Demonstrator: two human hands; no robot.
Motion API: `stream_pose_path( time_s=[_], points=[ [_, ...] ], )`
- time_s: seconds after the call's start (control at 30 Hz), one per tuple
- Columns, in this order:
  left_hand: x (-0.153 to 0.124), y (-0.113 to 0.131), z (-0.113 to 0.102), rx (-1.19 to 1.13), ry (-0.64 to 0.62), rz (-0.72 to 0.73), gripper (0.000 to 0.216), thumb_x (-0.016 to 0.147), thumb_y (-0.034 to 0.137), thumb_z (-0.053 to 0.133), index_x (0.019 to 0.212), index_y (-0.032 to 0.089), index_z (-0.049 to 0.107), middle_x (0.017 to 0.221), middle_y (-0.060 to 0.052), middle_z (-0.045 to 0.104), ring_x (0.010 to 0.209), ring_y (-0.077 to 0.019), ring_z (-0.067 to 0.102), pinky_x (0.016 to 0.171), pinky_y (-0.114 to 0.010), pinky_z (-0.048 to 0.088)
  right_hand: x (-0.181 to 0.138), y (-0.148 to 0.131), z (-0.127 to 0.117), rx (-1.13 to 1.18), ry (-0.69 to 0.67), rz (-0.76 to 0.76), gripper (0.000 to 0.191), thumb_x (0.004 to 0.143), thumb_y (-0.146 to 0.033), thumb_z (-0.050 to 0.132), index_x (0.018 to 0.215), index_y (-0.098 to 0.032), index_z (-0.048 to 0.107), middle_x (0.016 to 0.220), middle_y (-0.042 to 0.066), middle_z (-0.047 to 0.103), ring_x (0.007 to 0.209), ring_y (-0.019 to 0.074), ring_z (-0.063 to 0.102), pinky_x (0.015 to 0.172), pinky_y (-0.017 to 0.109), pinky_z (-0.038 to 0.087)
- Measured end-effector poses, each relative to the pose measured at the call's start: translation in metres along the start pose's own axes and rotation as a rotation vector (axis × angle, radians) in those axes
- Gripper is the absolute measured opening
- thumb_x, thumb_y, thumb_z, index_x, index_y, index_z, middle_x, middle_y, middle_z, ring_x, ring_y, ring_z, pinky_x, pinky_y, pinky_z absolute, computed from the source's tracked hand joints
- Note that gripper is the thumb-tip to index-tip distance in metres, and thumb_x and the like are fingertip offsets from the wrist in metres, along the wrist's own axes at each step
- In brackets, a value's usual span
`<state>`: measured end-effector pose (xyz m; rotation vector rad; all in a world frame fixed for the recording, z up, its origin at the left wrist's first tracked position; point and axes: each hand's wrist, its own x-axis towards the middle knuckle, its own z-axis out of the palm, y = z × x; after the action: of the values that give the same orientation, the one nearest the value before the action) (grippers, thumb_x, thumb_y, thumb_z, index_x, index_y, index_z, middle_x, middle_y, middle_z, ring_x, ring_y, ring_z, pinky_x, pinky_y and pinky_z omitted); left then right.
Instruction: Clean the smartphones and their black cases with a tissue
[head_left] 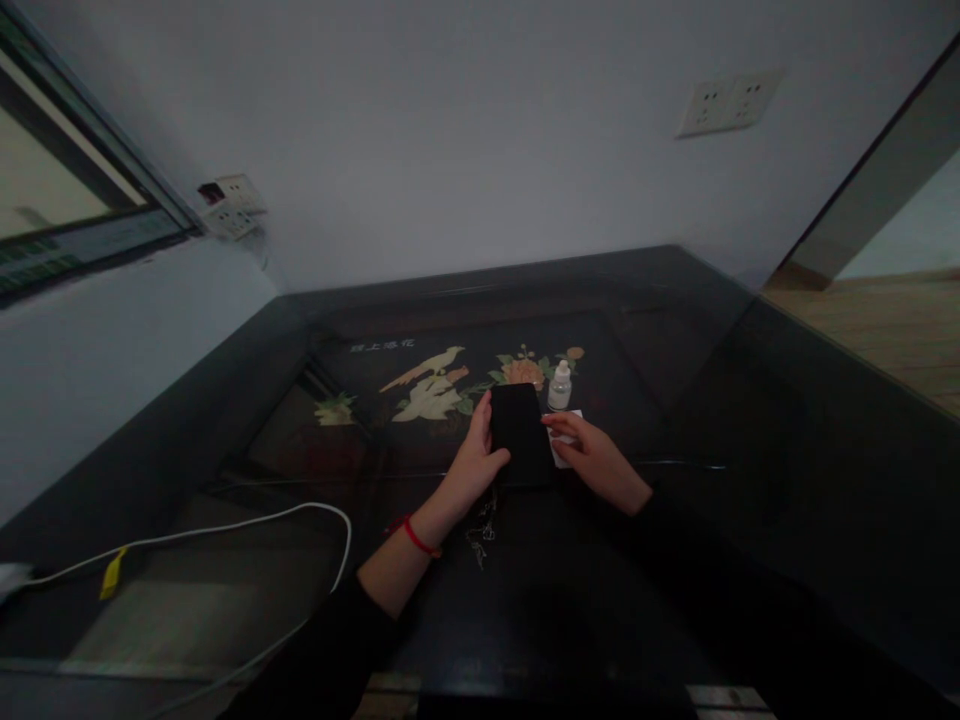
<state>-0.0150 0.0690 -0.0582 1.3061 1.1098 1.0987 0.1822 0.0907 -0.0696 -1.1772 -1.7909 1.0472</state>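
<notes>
A black phone (520, 435), its dark face up, is in my left hand (474, 455), with the thumb over its left edge and the fingers along its side. From its lower end hangs a thin silvery charm chain (484, 532). My right hand (592, 458) is just right of the phone, fingers apart and stretched over a small white card (564, 460). Whether the fingertips press on the card or hover over it, I cannot tell. Behind the card stands a small clear dropper bottle (559, 386) with a white cap, upright.
The dark glossy table (720, 400) has a bird-and-flower picture (427, 395) on its top. A white cable (247, 522) with a yellow tag (112, 574) curves across the left side. Wall sockets (729, 103) and a window (67, 150) are beyond.
</notes>
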Motion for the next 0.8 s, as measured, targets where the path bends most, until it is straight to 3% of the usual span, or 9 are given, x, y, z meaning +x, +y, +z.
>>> stream_pose_path(
  time_s=[0.2,0.33,0.43,0.6,0.8],
  points=[
    [0.005,-0.001,-0.007,0.049,0.023,-0.025,0.09,0.066,0.0,0.046,0.148,0.026,0.02,0.157,-0.008,0.026,0.145,-0.021,0.02,0.119,-0.044,0.021,0.002,0.005,-0.001,-0.043,0.004,0.012,0.036,0.081,-0.014,0.054,0.115,-0.023,0.059,0.119,0.009,0.064,0.11,0.0212,0.062,0.091,0.039,0.053],
    [0.003,0.003,-0.009,0.059,0.018,-0.026,0.08,0.068,0.003,0.051,0.144,0.018,0.029,0.152,-0.014,0.034,0.14,-0.0246,0.033,0.118,-0.045,0.025,0.003,0.006,-0.001,-0.074,0.002,0.016,0.039,0.081,-0.016,0.055,0.12,-0.021,0.059,0.119,0.01,0.064,0.103,0.0217,0.063,0.082,0.038,0.056],
    [0.001,0.004,-0.008,0.054,0.017,-0.027,0.076,0.072,0.007,0.055,0.143,0.019,0.03,0.151,-0.015,0.035,0.136,-0.0265,0.04,0.115,-0.048,0.029,0.003,0.005,-0.001,-0.074,-0.008,0.005,0.042,0.08,-0.015,0.056,0.122,-0.022,0.058,0.12,0.01,0.064,0.103,0.021,0.063,0.079,0.036,0.057],
    [0.0,0.006,-0.006,0.041,0.022,-0.039,0.073,0.073,0.007,0.055,0.141,0.022,0.034,0.151,-0.014,0.035,0.136,-0.0268,0.039,0.114,-0.048,0.03,0.003,0.004,-0.001,-0.056,-0.026,-0.005,0.045,0.08,-0.012,0.055,0.123,-0.024,0.058,0.123,0.008,0.063,0.106,0.0205,0.062,0.08,0.035,0.057],
    [-0.005,0.022,-0.007,0.006,-0.004,-0.085,0.062,0.073,0.011,0.057,0.133,0.02,0.044,0.141,-0.013,0.049,0.13,-0.027,0.047,0.112,-0.05,0.033,0.002,-0.002,-0.003,-0.032,-0.056,-0.012,0.047,0.08,-0.01,0.051,0.125,-0.023,0.057,0.128,0.008,0.061,0.113,0.021,0.059,0.085,0.036,0.056]
  ],
)
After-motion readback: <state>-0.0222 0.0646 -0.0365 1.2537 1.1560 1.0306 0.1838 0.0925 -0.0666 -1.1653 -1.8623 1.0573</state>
